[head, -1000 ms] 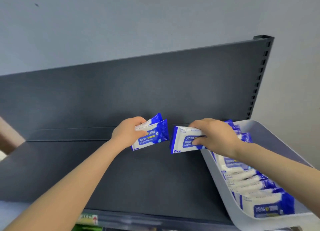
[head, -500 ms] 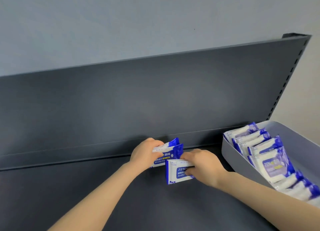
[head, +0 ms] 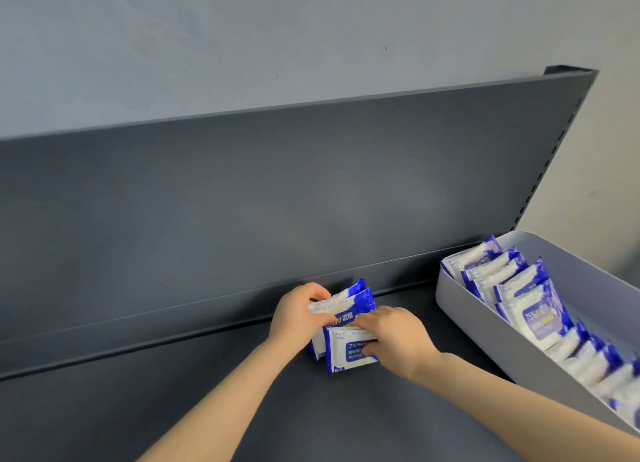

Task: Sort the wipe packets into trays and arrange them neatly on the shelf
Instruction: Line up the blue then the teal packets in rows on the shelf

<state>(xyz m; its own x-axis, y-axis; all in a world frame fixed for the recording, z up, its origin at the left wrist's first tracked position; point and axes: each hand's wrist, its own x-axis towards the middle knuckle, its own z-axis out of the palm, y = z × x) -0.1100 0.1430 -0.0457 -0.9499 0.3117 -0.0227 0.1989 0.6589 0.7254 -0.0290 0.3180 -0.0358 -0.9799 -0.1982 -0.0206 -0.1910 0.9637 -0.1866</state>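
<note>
Two blue-and-white wipe packets point(head: 349, 300) stand upright on the dark grey shelf point(head: 173, 402), near its back edge. My left hand point(head: 298, 318) grips their tops from the left. A third wipe packet point(head: 343, 356) stands in front of them, held against them by my right hand point(head: 394, 340). To the right, a light grey tray point(head: 460, 314) holds a row of several more upright wipe packets point(head: 530, 305).
The shelf's dark back panel point(head: 277, 191) rises right behind the packets, with a slotted upright point(head: 554, 150) at its right end. A pale wall point(head: 242, 39) is above. The tray sits at an angle along the shelf's right side.
Both hands came down from mid-air and toward each other. The right hand's packet now stands on the shelf, pressed against the front of the left hand's two packets.
</note>
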